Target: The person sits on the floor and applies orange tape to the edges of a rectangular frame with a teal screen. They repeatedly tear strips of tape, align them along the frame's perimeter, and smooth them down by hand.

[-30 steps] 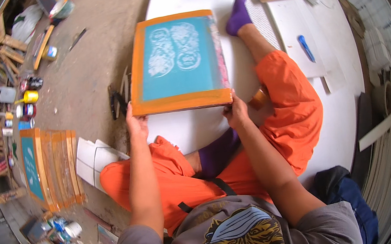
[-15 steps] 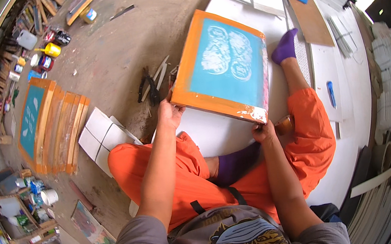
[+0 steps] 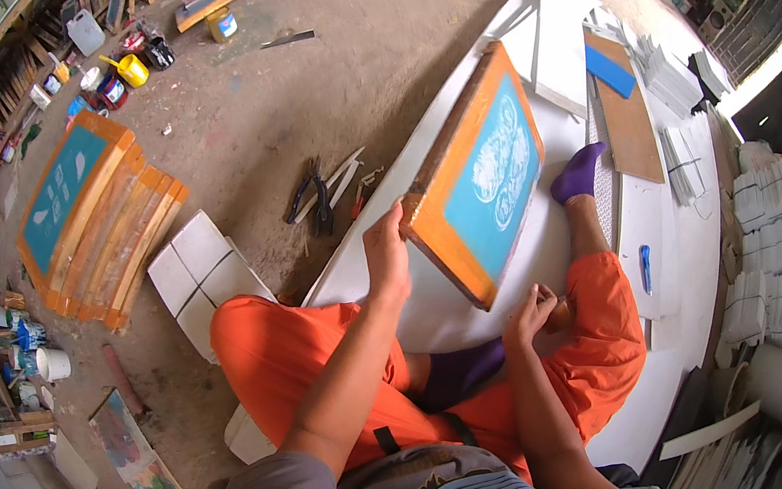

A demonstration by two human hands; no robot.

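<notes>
In the head view, the framed screen is up in front of the person, over the white bench and tilted steeply, its left side high and its blue mesh facing right. The left hand clasps the frame at its near left corner, gripping the border. The right hand is free of it, just beside the lowest corner, with fingers curled toward the thumb; whether something small is pinched there, I cannot tell. Nor is it clear whether that low corner touches anything.

The orange border looks stiff, probably wood, and should take a firm grip without bending. The whole piece is likely light for its breadth (one hand seems to bear it here), though held at a single corner it would tend to twist or swing. The mesh, with its pale pattern, is probably taut and thin, easily dented or punctured, so fingertips belong on the border only, ideally at opposite sides. Smooth patches on the border could be slightly slippery. The dark-handled pliers on the floor beyond would be a poor thing for the mesh to meet.
</notes>
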